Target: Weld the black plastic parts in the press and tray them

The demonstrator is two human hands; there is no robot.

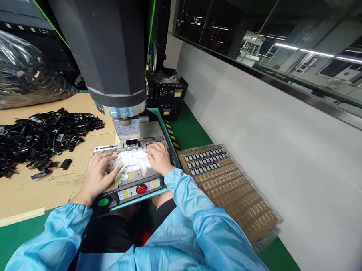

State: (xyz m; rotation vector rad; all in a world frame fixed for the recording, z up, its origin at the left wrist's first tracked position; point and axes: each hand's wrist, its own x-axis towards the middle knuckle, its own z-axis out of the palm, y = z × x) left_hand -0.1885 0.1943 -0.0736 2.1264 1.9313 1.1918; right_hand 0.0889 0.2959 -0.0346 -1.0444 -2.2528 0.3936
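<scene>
Thin white oval pieces (133,160) lie in a loose pile on the metal bed of a machine, just below a small clamping fixture (132,143). My left hand (99,175) is at the pile's left side, thumb and fingers spread apart, with nothing visible in it. On the other side, my right hand (159,157) touches the pile's right edge. Its fingers are bent but look apart, and their tips are partly hidden. Over the fixture hangs the machine's dark head (112,48). A red button (141,189) and a green button (103,202) sit on the front panel.
Black clip-like parts (49,137) are heaped on cardboard to the left, behind which sits a filled plastic bag (21,72). At right, a clear compartment tray (232,185) holds several grey-white pieces in its upper rows. Black bins (167,93) stand behind, beside a white wall (274,127).
</scene>
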